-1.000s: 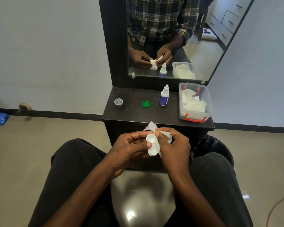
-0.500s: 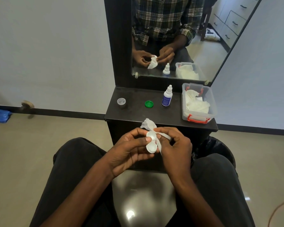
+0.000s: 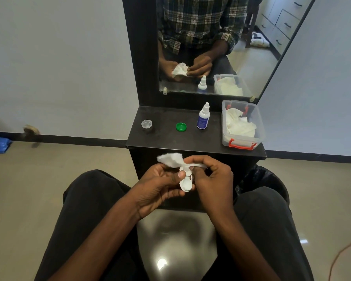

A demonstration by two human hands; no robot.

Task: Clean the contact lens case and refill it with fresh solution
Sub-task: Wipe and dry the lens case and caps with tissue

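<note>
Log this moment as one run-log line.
step: wiping case | left hand: holds lens case | right hand: pinches tissue | caps, bottle: on shelf

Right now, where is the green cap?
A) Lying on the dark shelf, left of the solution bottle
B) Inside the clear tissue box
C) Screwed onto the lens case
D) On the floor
A: the green cap lies on the dark shelf, left of the solution bottle.
</note>
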